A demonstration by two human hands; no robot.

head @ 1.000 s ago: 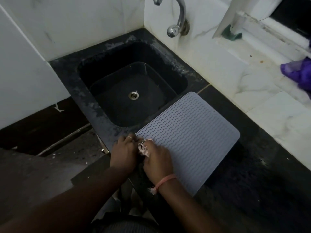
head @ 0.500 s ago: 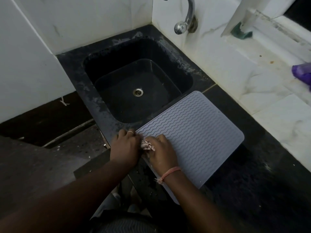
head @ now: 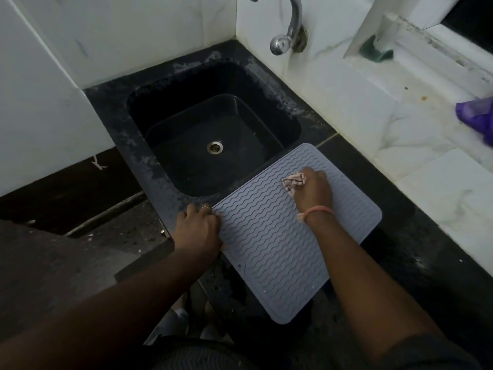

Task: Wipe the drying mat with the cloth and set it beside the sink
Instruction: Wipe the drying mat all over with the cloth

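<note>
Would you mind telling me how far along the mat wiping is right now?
Done: the grey wavy-ribbed drying mat already lies on the black counter beside the black sink. In hand: the right hand presses the crumpled checked cloth on its far part while the left hand holds its edge. Left: the near part.

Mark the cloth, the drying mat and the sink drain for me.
cloth [head: 293, 182], head view, bunched part showing beside the fingers.
drying mat [head: 269, 249], head view, middle of its ridged surface.
sink drain [head: 214, 147], head view, centre of the metal strainer.
</note>
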